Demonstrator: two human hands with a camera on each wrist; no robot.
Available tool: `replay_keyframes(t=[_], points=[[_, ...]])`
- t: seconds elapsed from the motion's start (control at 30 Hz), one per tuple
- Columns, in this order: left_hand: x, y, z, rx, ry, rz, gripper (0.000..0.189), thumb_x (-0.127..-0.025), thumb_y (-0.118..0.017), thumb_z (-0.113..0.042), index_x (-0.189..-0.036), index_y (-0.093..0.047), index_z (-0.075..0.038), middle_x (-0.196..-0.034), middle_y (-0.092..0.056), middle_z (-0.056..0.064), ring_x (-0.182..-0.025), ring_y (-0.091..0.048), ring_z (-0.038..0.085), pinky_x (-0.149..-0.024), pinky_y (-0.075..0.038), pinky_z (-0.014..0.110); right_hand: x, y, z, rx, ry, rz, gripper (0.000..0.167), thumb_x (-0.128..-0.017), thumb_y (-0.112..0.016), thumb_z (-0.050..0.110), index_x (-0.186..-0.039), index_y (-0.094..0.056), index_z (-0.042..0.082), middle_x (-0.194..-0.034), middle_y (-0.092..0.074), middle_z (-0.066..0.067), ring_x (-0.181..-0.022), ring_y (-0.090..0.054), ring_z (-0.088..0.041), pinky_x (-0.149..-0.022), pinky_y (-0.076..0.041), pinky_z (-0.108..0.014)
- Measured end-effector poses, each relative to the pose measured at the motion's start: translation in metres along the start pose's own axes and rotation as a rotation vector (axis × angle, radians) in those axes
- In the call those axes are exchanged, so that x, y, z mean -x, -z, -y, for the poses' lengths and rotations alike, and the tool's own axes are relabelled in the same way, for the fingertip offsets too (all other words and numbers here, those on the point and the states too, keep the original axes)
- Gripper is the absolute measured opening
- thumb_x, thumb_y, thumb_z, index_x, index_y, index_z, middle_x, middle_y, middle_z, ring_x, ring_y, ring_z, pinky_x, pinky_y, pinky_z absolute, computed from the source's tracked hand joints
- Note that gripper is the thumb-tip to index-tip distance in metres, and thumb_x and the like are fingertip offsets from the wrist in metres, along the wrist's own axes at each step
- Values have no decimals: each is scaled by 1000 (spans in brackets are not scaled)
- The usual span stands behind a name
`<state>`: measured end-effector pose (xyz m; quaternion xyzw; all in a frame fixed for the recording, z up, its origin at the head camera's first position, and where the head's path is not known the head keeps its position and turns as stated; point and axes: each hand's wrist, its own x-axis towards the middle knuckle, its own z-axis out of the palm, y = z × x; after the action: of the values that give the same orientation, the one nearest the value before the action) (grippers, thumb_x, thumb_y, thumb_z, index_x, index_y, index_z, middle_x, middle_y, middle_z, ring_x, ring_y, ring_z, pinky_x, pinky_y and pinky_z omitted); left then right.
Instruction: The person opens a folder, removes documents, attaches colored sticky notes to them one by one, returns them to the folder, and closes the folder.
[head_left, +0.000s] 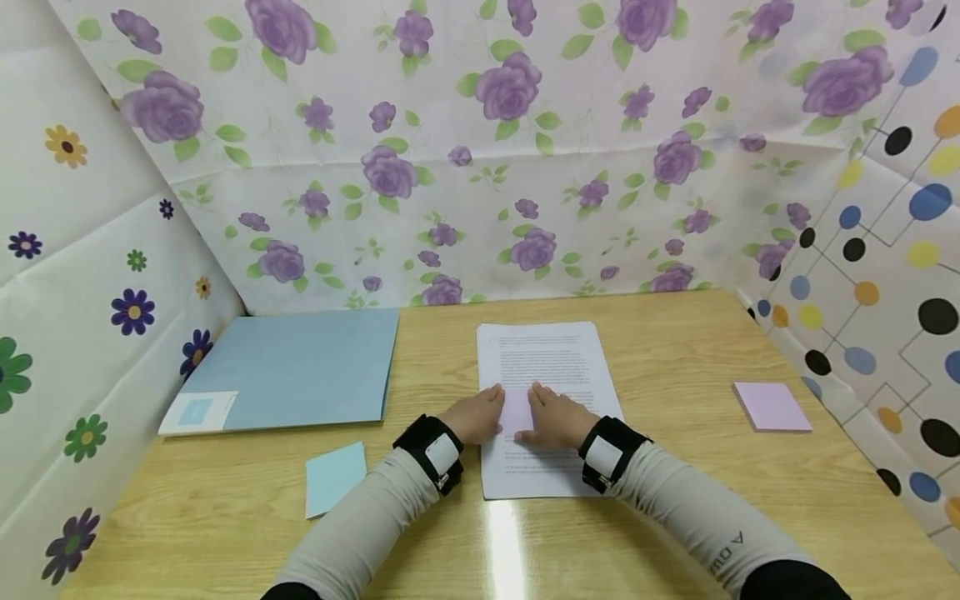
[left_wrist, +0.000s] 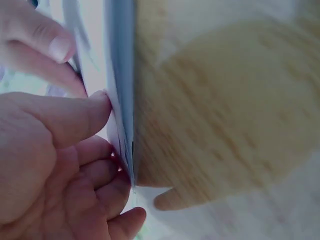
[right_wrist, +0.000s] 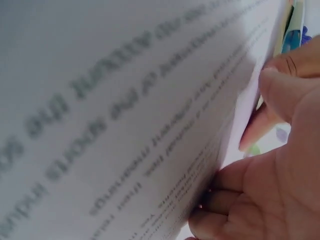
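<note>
A pale purple sticky note (head_left: 516, 410) lies on a stack of printed paper (head_left: 551, 350) between my two hands. At the stack's left edge, my left hand (head_left: 474, 417) rests with its fingertips on the note's left side. In the left wrist view its thumb (left_wrist: 82, 112) touches the paper near the edge. From the other side, my right hand (head_left: 558, 417) lies over the printed text, its fingers along the note's right side and its thumb pointing left. The right wrist view shows the fingertips (right_wrist: 212, 212) down against the printed page (right_wrist: 125, 110).
A blue folder (head_left: 300, 367) with a white corner label lies at the back left. A light blue sticky note (head_left: 335, 479) is beside my left forearm. Toward the right edge of the wooden table (head_left: 675, 367) sits a pink-purple sticky pad (head_left: 772, 407). Patterned cloth hangs around the table.
</note>
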<state>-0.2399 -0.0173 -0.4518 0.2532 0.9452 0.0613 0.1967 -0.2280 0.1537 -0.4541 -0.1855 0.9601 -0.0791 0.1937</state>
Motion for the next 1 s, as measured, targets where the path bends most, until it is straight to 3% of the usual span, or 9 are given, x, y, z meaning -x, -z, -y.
replay_keyframes(t=[0.2,0.3,0.4,0.53,0.67,0.83,1.0], points=[[4,4,15,259,-77,-4,74,-102,-62,-20,-156,-23,13,-167,-19,26,-158,-20,36,-130,-19,44,0,-2,1,-17,10,-32,87,-99,-65,43,-154,-29,-14,-164,-25,-31,-154,-27,-44,-124,-27,-59],[17,14,24,338,-84,-54,86,-97,-69,-21,-156,-18,14,-167,-13,29,-158,-14,40,-129,-15,53,1,4,9,-13,60,-79,87,-99,-65,43,-156,-27,-11,-166,-21,-29,-155,-23,-45,-125,-24,-59],[37,27,35,359,-69,-111,98,-92,-76,-22,-157,-13,15,-167,-8,31,-158,-10,43,-128,-13,60,1,13,25,-21,129,-120,89,-99,-64,45,-158,-24,-7,-168,-17,-27,-156,-18,-44,-126,-21,-60],[72,37,53,310,-20,-167,113,-84,-85,-27,-158,-9,13,-168,-5,30,-158,-8,44,-126,-12,63,1,18,54,-44,215,-117,94,-97,-66,49,-161,-20,-2,-169,-13,-24,-157,-13,-44,-126,-18,-62],[113,37,73,207,39,-191,118,-76,-91,-28,-158,-16,12,-166,-13,32,-156,-14,48,-124,-14,67,-3,11,77,-39,277,-95,99,-94,-69,52,-162,-20,1,-170,-12,-21,-158,-13,-41,-127,-19,-59],[157,21,98,51,77,-195,118,-67,-95,-33,-155,-30,11,-161,-29,33,-150,-30,49,-119,-24,70,-4,-1,92,-2,308,-53,100,-91,-72,53,-162,-23,3,-170,-17,-19,-158,-19,-39,-126,-24,-57],[177,-2,123,24,132,-148,118,-63,-95,-39,-153,-35,10,-159,-35,32,-146,-37,49,-115,-28,72,-1,-9,94,16,295,-22,101,-88,-76,53,-161,-27,4,-169,-22,-18,-157,-22,-37,-125,-25,-58]])
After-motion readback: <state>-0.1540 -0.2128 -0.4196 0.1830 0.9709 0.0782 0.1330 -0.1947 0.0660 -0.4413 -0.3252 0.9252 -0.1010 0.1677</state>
